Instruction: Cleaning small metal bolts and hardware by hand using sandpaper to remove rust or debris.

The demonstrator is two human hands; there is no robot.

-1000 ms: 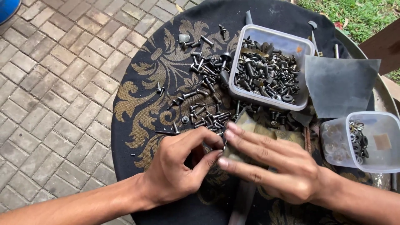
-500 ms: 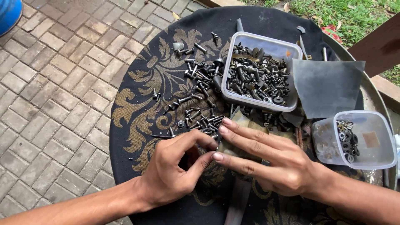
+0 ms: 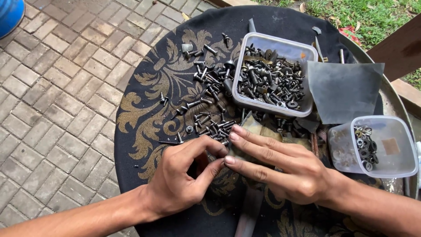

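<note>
Hands sorting screws on the desk
Left hand (image 3: 182,175) pinches something hidden — right hand (image 3: 280,164) lies flat, fingers extended, beside loose screws (image 3: 210,109).

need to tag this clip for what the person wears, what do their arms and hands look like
Both forearms are bare as far as the frame shows: no sleeves, no gloves. The left hand and the right hand carry no visible rings, and no watch or band shows at either wrist. Fingernails are short and unpainted. The fingers look slim, and no marks or tattoos are visible on the parts in view.
</note>
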